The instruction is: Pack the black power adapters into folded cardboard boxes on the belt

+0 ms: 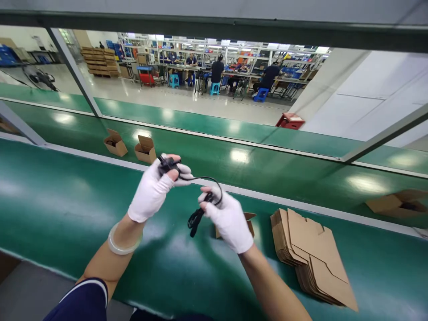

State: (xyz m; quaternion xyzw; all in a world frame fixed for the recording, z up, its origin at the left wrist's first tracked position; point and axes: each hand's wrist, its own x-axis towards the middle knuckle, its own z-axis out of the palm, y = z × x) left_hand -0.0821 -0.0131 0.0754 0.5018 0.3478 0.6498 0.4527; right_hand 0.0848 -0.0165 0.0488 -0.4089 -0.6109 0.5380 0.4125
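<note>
My left hand (154, 187), in a white glove with bare fingertips, grips a black power adapter (169, 166) above the green work surface. A thin black cable (209, 178) arcs from the adapter across to my right hand (229, 218), gloved the same way. The right fingers are closed on the bundled cable (195, 220), and its folded loops hang below them. Partly hidden behind my right hand, an open cardboard box (250, 223) stands on the green surface.
A stack of flattened cardboard boxes (314, 254) lies to the right. Beyond the pale rail, on the green belt, stand two small open boxes (115, 143) at left and another open box (397, 203) at right. Metal posts (73, 71) frame the bench. People (217, 69) sit at far workbenches.
</note>
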